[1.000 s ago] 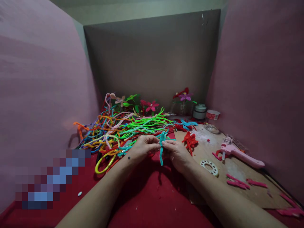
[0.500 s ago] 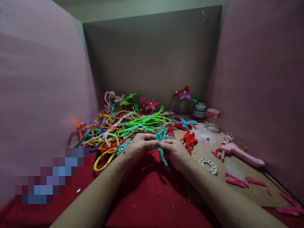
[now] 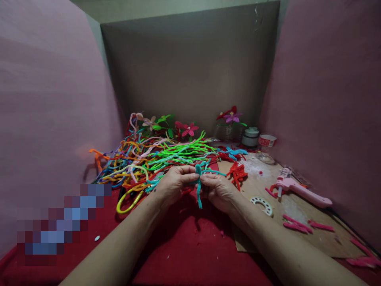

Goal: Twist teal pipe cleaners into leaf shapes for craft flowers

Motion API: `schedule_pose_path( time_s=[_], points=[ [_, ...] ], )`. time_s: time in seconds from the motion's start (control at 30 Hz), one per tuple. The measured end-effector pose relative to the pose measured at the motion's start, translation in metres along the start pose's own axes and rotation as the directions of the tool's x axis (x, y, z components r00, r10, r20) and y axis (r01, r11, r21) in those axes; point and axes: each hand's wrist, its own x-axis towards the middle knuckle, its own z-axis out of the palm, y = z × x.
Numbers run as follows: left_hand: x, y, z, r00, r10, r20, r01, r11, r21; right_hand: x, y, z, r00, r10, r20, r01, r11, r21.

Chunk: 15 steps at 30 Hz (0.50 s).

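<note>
Between my two hands is a teal pipe cleaner piece (image 3: 199, 194), with a looped upper end and a tail hanging down. My left hand (image 3: 178, 180) pinches it from the left between thumb and fingers. From the right, my right hand (image 3: 216, 186) grips the same piece, its thumb and fingertips close to the left fingertips. Just behind the hands lie more teal stems, next to a big heap of coloured pipe cleaners (image 3: 178, 153). Red bent pieces (image 3: 237, 174) rest on the board beyond my right hand.
A pink glue gun (image 3: 300, 190), a white ring with holes (image 3: 262, 206) and pink pieces (image 3: 297, 225) lie on a brown board (image 3: 324, 248). Pipe cleaner flowers (image 3: 189, 129), a grey-green jar (image 3: 250, 138) and scissors with a yellow handle (image 3: 120, 206) stand or lie around.
The tail of the teal piece has swung from slanting right to hanging nearly straight down. My fingers have shifted slightly around it.
</note>
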Motion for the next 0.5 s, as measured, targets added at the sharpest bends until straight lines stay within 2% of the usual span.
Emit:
schedule_pose_path(
  time_s=[0.2, 0.3, 0.4, 0.5],
  points=[
    [-0.0013, -0.0009, 0.0041, 0.997, 0.083, -0.008, -0.083, 0.995, 0.051, -0.0012, -0.0009, 0.0004, 0.999, -0.032, -0.008, 0.032, 0.999, -0.027],
    [-0.0019, -0.0008, 0.0066, 0.992, 0.115, -0.054, -0.11, 0.989, 0.101, -0.0014, -0.0007, -0.0006, 0.998, -0.057, 0.018, 0.057, 0.998, -0.03],
    [-0.0023, 0.0, 0.0069, 0.993, 0.103, -0.063, -0.095, 0.988, 0.125, -0.001, 0.0001, -0.0015, 0.997, -0.079, 0.023, 0.081, 0.994, -0.078],
    [-0.0017, 0.0007, 0.004, 0.997, 0.072, -0.028, -0.068, 0.989, 0.129, -0.0018, 0.0005, 0.0002, 0.996, -0.081, -0.032, 0.075, 0.986, -0.149]
  ],
)
